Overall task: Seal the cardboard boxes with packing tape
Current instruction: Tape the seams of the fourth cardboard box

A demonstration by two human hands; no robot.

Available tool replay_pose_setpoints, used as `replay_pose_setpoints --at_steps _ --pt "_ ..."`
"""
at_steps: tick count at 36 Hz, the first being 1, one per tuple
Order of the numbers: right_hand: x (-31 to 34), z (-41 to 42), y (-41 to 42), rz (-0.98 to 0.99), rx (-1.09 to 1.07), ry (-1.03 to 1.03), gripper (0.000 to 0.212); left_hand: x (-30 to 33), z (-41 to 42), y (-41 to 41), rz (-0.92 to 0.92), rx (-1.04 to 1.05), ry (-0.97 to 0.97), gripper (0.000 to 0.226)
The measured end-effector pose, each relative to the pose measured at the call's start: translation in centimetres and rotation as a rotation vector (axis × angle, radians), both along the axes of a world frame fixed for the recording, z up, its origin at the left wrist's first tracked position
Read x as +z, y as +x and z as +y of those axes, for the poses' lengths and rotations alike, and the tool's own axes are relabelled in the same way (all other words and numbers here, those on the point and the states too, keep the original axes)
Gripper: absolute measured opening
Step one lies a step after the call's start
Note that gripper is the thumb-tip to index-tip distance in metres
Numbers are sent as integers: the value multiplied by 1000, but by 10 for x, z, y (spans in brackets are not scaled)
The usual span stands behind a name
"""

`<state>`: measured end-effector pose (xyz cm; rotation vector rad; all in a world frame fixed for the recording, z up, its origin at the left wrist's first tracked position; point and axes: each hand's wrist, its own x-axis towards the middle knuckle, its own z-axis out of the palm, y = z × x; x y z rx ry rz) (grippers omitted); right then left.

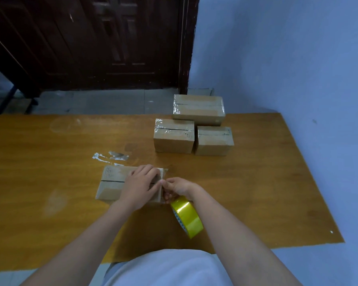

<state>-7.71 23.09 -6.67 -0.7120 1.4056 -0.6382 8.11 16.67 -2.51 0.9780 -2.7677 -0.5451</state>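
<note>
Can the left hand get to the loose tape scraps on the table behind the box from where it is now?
Probably yes. The left hand rests on the near box, and the tape scraps lie just beyond that box on bare table, with nothing between.

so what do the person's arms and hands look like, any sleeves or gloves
Both forearms are bare up to the frame edge, with no sleeves showing. The left hand and right hand wear no gloves, and no rings, watch or bracelets are visible. A white top covers the torso at the bottom of the view.
</note>
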Motion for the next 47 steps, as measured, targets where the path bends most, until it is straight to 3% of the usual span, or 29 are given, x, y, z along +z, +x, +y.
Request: replay_pose_setpoints --at_steps 3,6,8,9,16,22,34,41,44,47 --pt "-4 3 1 -55 -66 -10 74 7 -7 -25 -112 32 -43 35" --pt "-1 8 3 -99 -132 -18 51 10 -15 -46 -244 49 -40 33" --pt "-3 10 4 -89 -157 -30 24 10 -19 -56 -294 63 -35 25" --pt "-4 10 4 -64 -174 -27 22 9 -20 -59 -302 74 -29 21" --pt "-6 21 -4 52 -310 -23 35 -5 -31 -56 -90 69 106 10" --pt "-13 23 -10 74 -391 -3 35 -5 -34 -49 -41 -63 158 20" --pt "-1 24 -3 95 -431 17 33 -14 -31 -37 114 -306 -8 25" --pt "4 26 -3 93 -455 31 34 -10 -32 -39 39 -198 85 30" --pt "4 27 -4 98 -474 25 36 1 -35 -35 91 -168 155 31" --pt "1 28 -4 94 -488 10 37 16 -34 -24 84 -164 116 26"
